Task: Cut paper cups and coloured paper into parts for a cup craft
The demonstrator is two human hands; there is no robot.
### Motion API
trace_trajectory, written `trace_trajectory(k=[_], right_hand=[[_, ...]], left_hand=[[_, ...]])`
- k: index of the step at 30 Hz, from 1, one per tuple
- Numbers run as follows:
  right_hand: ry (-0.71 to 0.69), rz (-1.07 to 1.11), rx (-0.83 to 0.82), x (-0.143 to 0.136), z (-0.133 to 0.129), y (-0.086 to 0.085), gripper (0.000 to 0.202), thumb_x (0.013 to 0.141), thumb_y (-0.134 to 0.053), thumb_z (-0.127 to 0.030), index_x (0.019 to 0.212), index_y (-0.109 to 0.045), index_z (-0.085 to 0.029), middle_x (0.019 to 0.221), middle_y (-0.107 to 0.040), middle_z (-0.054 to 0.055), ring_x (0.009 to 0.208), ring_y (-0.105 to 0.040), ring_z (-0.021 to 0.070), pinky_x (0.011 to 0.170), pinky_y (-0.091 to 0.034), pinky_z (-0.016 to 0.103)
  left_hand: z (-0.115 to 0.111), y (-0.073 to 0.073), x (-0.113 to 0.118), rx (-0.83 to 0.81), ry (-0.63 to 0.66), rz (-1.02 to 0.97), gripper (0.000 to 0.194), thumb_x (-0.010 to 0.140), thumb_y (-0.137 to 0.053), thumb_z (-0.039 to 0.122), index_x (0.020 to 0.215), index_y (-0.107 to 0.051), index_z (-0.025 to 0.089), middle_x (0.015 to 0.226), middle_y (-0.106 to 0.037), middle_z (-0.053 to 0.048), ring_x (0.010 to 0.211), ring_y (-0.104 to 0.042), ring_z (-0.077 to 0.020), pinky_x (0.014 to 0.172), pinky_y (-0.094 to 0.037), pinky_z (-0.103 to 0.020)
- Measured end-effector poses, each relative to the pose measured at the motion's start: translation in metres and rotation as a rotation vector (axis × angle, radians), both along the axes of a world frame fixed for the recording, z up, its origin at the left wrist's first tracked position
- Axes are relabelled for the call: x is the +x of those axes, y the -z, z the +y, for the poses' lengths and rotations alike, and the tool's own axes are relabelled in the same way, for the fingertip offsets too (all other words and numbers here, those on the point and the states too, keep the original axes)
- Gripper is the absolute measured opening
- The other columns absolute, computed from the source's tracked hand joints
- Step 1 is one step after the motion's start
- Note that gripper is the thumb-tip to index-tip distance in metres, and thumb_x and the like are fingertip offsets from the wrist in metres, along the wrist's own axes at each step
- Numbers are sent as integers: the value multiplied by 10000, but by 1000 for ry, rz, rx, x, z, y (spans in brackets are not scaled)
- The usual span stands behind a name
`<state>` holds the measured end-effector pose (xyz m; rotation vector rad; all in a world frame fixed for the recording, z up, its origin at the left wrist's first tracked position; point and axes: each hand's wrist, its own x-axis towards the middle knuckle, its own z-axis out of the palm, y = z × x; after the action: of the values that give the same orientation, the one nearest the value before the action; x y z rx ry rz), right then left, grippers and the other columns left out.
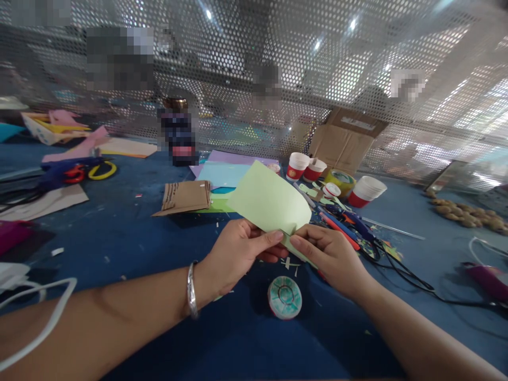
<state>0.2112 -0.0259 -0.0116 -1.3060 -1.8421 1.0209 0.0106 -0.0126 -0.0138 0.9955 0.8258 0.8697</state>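
A sheet of pale green paper (270, 196) is held up over the table, its lower edge folded or bent where my fingers meet. My left hand (248, 243) pinches that edge between thumb and fingers. Close beside it, my right hand (323, 251) grips the same edge farther right, thumb on top. A bit of red shows under the right hand; what it is stays hidden. On the table below the hands lies a small round piece (284, 297) with a teal painted pattern on white and a red side.
Folded cardboard (186, 196) and coloured sheets (226, 173) lie beyond the paper. Paper cups (367, 190), a tape roll (340, 181) and a blue glue gun (359, 225) with black cable are right. Scissors (102, 169) lie left. A perforated metal screen (230, 63) rises behind.
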Motion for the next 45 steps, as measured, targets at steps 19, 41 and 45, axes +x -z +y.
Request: trace_trajectory(k=[19, 41, 45], right_hand=[[2, -24, 3, -2, 0, -1, 358, 947, -565, -502, 800, -627, -181, 706, -553, -11, 654, -439, 127, 606, -350, 272], [-4, -8, 16, 0, 0, 0, 337, 933, -592, -490, 787, -634, -189, 661, -493, -34, 610, -396, 110, 558, -328, 246], [-7, -11, 8, 0, -1, -2, 352, 944, -569, -499, 795, -632, -187, 674, -502, -27, 623, -407, 116, 569, -340, 250]], left_hand=[[1, -1, 0, -47, 35, 32, 276, 776, -803, 331, 970, -770, 138, 780, -766, -60, 662, -713, -124, 563, -532, -170], [2, -1, -3, 30, 25, 124, 262, 834, -739, 381, 863, -764, 122, 768, -771, -87, 636, -707, -124, 546, -504, -168], [1, -1, -3, 21, 17, 104, 245, 830, -748, 364, 879, -764, 124, 780, -773, -82, 650, -715, -124, 548, -509, -159]])
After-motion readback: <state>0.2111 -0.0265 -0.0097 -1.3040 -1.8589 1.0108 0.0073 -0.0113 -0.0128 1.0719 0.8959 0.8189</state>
